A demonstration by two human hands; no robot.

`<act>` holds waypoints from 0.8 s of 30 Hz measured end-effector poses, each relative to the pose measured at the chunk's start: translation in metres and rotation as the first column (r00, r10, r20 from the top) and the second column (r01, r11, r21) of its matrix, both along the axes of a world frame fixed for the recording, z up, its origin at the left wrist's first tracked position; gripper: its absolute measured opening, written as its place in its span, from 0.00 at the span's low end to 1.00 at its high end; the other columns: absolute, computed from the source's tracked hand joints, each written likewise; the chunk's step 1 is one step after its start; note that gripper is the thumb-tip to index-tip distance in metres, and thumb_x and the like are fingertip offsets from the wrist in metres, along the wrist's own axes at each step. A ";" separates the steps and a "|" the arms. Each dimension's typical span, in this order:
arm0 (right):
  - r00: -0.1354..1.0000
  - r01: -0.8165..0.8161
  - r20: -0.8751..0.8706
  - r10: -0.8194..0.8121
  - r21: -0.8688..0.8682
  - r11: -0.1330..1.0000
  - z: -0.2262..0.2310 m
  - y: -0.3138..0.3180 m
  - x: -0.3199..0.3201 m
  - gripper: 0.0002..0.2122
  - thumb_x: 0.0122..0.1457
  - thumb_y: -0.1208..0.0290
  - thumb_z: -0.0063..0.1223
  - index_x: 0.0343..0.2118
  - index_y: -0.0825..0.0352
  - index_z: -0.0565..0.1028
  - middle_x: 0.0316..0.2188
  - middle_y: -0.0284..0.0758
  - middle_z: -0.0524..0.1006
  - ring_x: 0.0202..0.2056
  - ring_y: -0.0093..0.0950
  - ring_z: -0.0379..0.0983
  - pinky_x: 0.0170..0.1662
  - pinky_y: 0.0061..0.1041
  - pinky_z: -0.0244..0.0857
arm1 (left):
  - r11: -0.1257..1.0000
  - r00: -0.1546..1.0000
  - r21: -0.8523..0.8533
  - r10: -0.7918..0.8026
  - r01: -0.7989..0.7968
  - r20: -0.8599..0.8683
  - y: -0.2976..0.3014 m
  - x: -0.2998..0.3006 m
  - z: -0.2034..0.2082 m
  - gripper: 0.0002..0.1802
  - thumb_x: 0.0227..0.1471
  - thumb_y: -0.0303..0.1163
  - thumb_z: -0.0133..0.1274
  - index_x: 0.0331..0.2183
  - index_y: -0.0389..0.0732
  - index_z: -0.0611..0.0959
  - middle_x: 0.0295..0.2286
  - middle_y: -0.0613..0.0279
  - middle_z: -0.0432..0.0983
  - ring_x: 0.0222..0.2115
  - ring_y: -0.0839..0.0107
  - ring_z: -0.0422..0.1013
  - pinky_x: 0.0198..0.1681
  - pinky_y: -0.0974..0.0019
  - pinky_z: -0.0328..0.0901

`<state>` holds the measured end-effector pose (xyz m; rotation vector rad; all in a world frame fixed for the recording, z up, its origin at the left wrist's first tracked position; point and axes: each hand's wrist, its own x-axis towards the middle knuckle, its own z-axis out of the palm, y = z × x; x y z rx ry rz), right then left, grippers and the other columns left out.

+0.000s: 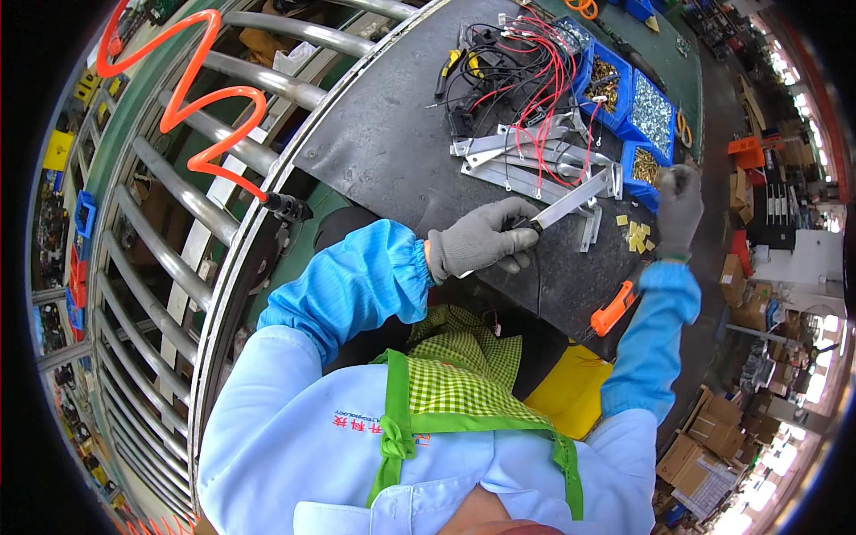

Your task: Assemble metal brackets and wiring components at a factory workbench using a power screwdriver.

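My left hand (486,237), in a grey glove, is closed around the near end of a flat silver metal bracket (572,198). A small black part with a thin black cable shows at that end, by the thumb. To the right, my gloved right hand (679,209) is raised beside a small blue bin of brass-coloured screws (646,166). Its fingers are curled together; whatever they hold, if anything, is hidden. Small yellow squares (637,234) lie on the dark bench between my hands. An orange-handled power screwdriver (613,308) rests near my right forearm.
More metal brackets (526,153) are piled beyond my left hand, under a tangle of red and black wires (526,62). Blue bins hold brass screws (603,82) and silver hardware (651,114). A coiled orange air hose (214,98) hangs over the roller conveyor (169,187) at left.
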<state>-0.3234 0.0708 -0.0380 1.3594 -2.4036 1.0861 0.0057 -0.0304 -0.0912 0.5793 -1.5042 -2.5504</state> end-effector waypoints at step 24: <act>0.909 -0.275 0.324 0.263 -0.008 0.961 -0.010 0.041 0.230 0.20 0.58 0.56 0.57 0.45 0.66 0.70 0.30 0.42 0.77 0.31 0.39 0.77 0.33 0.35 0.69 | 0.670 0.942 -0.686 0.060 -0.284 -0.332 0.014 0.016 -0.002 0.22 0.54 0.39 0.58 0.46 0.36 0.76 0.38 0.47 0.76 0.40 0.50 0.74 0.41 0.57 0.69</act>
